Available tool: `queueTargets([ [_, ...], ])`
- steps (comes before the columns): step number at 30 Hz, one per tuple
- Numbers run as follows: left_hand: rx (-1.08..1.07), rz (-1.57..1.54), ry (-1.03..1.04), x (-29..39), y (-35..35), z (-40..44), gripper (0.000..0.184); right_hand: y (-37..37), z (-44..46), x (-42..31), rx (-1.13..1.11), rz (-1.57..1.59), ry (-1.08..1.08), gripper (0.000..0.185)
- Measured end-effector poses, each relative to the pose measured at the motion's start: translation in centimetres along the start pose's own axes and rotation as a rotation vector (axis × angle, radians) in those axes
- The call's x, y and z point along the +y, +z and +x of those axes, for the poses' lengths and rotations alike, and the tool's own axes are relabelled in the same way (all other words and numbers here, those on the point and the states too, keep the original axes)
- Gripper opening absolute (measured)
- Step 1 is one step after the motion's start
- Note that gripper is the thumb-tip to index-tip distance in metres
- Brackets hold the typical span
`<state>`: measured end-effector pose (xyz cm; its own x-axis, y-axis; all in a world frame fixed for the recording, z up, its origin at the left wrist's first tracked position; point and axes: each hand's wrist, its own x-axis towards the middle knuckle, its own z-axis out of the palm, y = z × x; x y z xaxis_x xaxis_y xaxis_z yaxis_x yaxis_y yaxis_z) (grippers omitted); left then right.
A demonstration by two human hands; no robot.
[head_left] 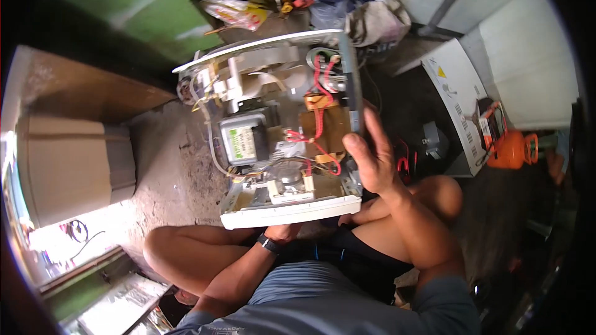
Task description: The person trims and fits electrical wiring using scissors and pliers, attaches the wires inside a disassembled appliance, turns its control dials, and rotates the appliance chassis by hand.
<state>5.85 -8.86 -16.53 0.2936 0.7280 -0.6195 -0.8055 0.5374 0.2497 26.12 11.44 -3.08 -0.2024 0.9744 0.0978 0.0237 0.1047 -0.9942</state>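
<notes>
A microwave oven (290, 214) without its outer cover is held tilted in front of me, its inside facing up. Inside it are a magnetron with a green-and-white label (242, 144), red wires (320, 121) and a transformer-like brown block (320, 130). My right hand (374, 158) grips the oven's right metal edge, thumb towards me and fingers partly behind. At the lower white edge, my left hand (284, 232), below a black wristwatch (269, 244), reaches under the oven and holds it from below; its fingers are hidden.
A white metal cover with a warning sign (456, 96) stands to the right, beside an orange container (514, 150). Red-handled tools (403, 164) lie near my right knee. A cardboard box (74, 164) is on the left. Bags (379, 22) are piled at the back.
</notes>
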Motion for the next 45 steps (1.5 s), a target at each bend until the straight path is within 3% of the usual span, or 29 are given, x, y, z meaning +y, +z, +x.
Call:
queueTargets([
  [3, -0.073, 0.023, 0.054, -0.1, 0.7, 0.0, 0.041, 0.2, -0.4, 0.1, 0.016, 0.069, 0.075, 0.052],
  [10, 0.020, 0.056, 0.169, -0.6, 2.1, 0.0, 0.041, 0.2, -0.9, 0.0, 0.045, 0.033, 0.105, 0.053],
  [28, -0.079, -0.013, 0.151, -0.6, 1.2, 0.7, 0.050, 0.2, -0.7, 0.0, 0.030, 0.019, 0.081, 0.052],
  [35, -0.010, 0.015, 0.082, -0.2, 1.3, 0.9, 0.050, 0.3, -0.5, -0.3, 0.014, 0.093, 0.123, 0.048],
  [45, -0.089, 0.002, 0.121, -0.1, 1.2, 1.3, 0.045, -0.1, -0.5, 0.3, 0.012, -0.007, 0.074, 0.047],
])
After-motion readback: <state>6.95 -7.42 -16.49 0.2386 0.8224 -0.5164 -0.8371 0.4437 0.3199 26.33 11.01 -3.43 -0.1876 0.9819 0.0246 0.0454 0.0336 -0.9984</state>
